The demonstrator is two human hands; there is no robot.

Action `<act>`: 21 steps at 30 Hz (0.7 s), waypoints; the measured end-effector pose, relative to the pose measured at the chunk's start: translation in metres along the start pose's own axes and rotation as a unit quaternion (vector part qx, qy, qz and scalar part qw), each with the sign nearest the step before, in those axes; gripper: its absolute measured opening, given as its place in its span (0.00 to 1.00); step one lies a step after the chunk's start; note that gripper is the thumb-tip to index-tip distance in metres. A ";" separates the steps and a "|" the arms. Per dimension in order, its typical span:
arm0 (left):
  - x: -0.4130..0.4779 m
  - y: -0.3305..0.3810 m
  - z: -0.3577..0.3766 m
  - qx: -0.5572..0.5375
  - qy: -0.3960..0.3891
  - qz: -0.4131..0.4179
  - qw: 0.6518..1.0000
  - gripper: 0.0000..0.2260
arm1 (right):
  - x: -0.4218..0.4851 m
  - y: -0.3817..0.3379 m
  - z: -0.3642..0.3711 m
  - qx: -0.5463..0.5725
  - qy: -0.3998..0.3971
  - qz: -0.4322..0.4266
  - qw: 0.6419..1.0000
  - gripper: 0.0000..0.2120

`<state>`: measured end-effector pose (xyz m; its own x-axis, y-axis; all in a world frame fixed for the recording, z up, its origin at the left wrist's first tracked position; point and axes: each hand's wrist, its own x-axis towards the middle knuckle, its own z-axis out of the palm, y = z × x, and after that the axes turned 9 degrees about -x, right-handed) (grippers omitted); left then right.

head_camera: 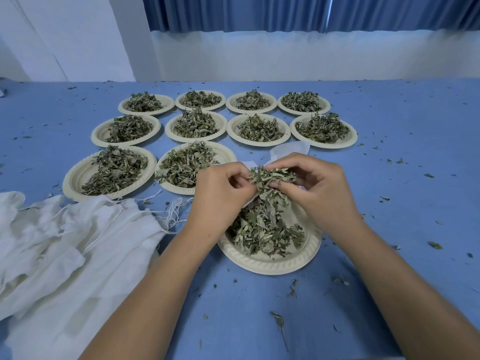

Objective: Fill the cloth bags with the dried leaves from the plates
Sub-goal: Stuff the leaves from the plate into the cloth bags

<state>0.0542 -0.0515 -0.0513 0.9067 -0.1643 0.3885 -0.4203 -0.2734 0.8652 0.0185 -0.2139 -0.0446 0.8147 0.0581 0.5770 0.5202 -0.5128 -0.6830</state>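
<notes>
A cream paper plate point(270, 265) with dried leaves point(262, 229) lies in front of me on the blue table. Above it my right hand point(314, 188) pinches a clump of dried leaves point(270, 178). My left hand point(220, 190) grips the edge of a white cloth bag point(288, 150), most of which is hidden behind both hands. The clump sits between my hands, at the bag's mouth as far as I can tell.
Several more plates heaped with dried leaves point(192, 167) stand in rows behind. A pile of white cloth bags point(65, 242) with drawstrings lies at the left. Leaf crumbs are scattered over the blue table point(389, 203). A wall and blue curtain stand beyond.
</notes>
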 end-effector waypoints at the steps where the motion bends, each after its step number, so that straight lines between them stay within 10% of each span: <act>1: 0.000 0.000 0.000 -0.007 0.001 -0.001 1.000 0.17 | 0.000 0.001 0.000 -0.015 0.003 -0.003 1.000 0.13; 21: -0.006 0.001 0.007 -0.055 0.050 0.047 0.996 0.04 | 0.002 0.005 0.013 -0.226 0.016 -0.038 0.973 0.13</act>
<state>0.0483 -0.0576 -0.0544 0.8654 -0.0873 0.4935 -0.5012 -0.1545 0.8514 0.0257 -0.2048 -0.0526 0.7660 0.0882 0.6368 0.4077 -0.8325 -0.3752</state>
